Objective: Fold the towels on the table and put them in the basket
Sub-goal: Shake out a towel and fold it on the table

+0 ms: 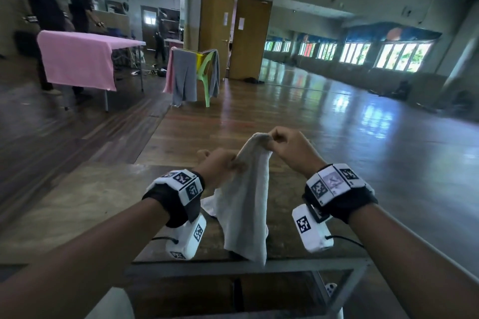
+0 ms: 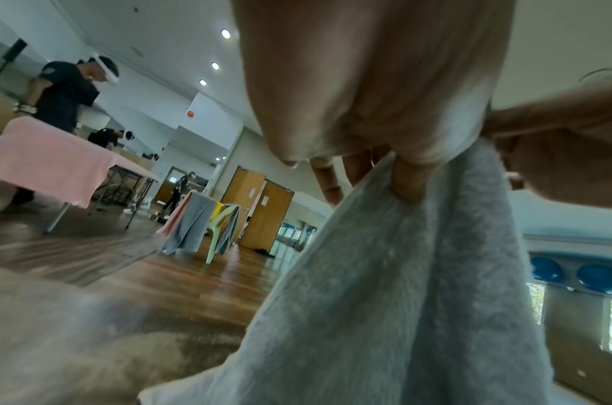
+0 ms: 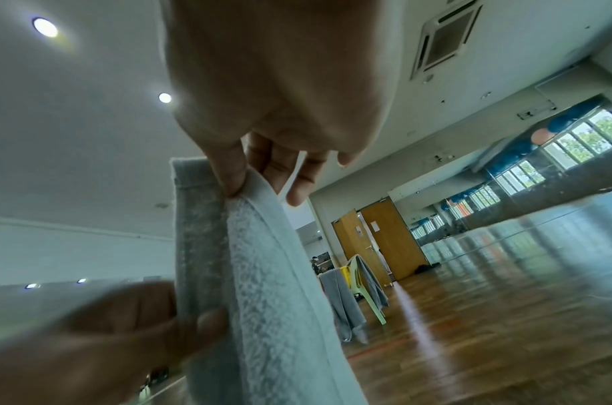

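**A limp towel, held up by its top edge**

The towel (image 1: 246,204) is pale grey terry, hanging in the air over the near middle of the table (image 1: 77,204), with its lower corner drooping just past the near edge. It falls in soft vertical folds and bunches where it is held, so I would judge it light, floppy and not at all slippery; it will keep no shape of its own and has to be laid flat or pulled taut before a crease will hold. The flat hemmed band along the edge looks like the firmest place to grip, and the two top corners are where I would take it to spread it square.

The right hand (image 1: 287,150) is the higher one, its thumb and fingers pinching the top of the cloth at the hem. The left hand (image 1: 220,168) is lower and just to the left, fingers curled round a gathered fold of the same towel. The two hands are close together, so the cloth between them is slack rather than stretched.

No basket shows in any view. Farther off to the left stands another table draped in a pink cloth (image 1: 80,59), with people beside it, and beyond the table a green plastic chair (image 1: 204,72) carries grey and pink towels.
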